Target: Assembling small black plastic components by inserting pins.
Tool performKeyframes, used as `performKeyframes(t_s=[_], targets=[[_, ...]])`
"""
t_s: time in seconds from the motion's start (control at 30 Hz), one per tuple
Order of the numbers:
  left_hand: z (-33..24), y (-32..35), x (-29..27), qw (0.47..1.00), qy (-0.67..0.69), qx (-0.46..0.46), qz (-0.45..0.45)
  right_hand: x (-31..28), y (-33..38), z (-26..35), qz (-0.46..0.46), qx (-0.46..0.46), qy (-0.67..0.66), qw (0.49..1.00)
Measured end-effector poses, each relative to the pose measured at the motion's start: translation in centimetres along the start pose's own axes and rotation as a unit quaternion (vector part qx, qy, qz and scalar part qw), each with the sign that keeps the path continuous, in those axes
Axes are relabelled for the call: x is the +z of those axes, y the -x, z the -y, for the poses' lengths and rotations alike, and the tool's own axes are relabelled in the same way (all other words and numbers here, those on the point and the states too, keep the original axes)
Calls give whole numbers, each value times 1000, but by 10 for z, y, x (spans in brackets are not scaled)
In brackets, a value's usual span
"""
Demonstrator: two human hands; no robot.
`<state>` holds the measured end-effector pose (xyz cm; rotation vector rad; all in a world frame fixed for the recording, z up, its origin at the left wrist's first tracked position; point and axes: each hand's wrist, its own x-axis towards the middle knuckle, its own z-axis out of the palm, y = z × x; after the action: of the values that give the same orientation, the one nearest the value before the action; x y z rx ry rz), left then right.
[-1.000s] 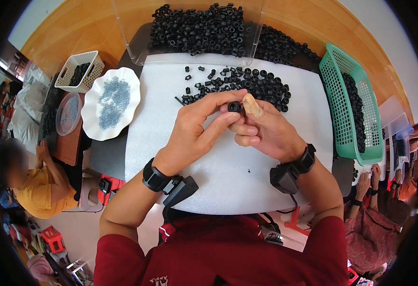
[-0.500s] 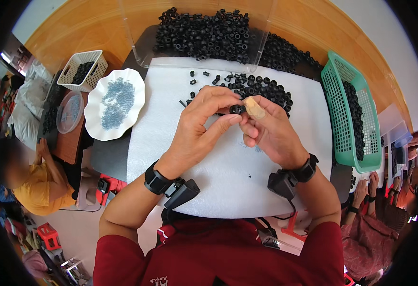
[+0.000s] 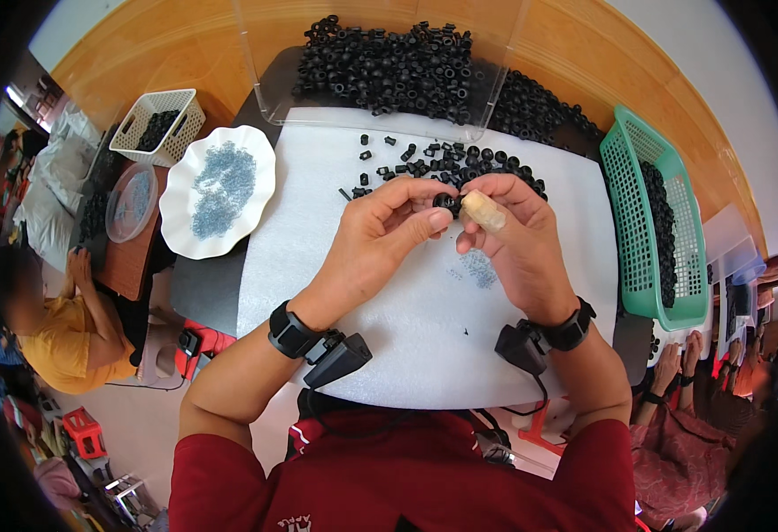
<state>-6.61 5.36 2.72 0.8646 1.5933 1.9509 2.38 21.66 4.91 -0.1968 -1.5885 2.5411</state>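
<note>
Open white foam mat (image 3: 424, 337) lay below both hands, nothing there to snag on. Ahead of the fingers, a scatter of black rubber rings (image 3: 460, 164) blocked the far strip, and behind it the clear bin (image 3: 380, 66) walled things off. On the right the green basket (image 3: 655, 222) hemmed the mat's edge; on the left the white plate (image 3: 216, 191) crowded it.

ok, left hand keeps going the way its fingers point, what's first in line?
The small black ring it is already pinching, then the right hand directly opposite. Beyond that, probably the loose black rings on the white mat; depth is unclear.
</note>
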Motion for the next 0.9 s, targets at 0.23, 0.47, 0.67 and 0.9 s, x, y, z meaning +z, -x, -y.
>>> performKeyframes(t_s=[0.23, 0.47, 0.67, 0.9], targets=[[2, 0, -2, 999, 46, -20, 13, 1, -1, -2, 6, -81, 135, 988], [2, 1, 0, 998, 62, -7, 8, 1, -1, 3, 9, -69, 193, 979], [1, 0, -1, 999, 53, -7, 2, -1, -1, -1, 1, -82, 150, 985], [1, 1, -2, 999, 53, -4, 3, 4, -1, 4, -3, -33, 126, 992]])
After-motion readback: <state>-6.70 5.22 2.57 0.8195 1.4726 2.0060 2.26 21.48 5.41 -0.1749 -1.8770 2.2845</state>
